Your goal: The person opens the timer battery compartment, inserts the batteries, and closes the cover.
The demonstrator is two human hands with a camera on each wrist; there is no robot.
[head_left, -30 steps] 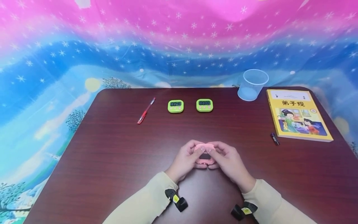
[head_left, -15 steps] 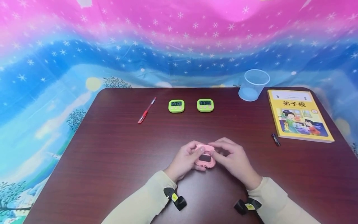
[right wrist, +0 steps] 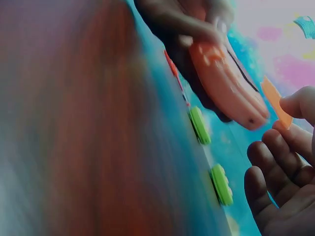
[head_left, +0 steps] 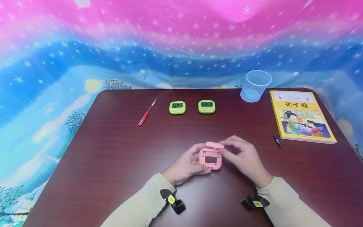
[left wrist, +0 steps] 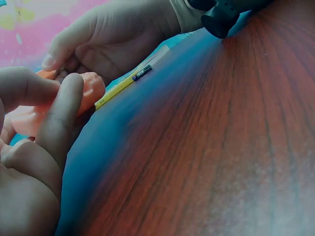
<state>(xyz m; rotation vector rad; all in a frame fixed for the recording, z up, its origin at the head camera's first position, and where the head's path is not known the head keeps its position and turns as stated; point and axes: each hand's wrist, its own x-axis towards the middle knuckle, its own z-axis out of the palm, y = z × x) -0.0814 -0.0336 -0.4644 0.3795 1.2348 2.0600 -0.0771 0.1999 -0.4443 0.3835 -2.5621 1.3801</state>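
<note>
My left hand holds a pink timer above the table, its back facing up. A dark rectangle sits in that back, and the battery slot along the far edge is uncovered. Between thumb and finger, my right hand pinches the thin pink battery cover. In the right wrist view, a gap shows between the cover and the timer. Left fingers hide part of the timer in the left wrist view. A small dark battery lies right of my right hand, beside the book.
Two green timers lie toward the back of the brown table. Left of them is a red pen. A clear plastic cup stands at the back right, with a yellow book beside it.
The pink cover has come off the timer in my right hand, which has moved right and slightly away. My left thumb has shifted down to the timer's near edge.
</note>
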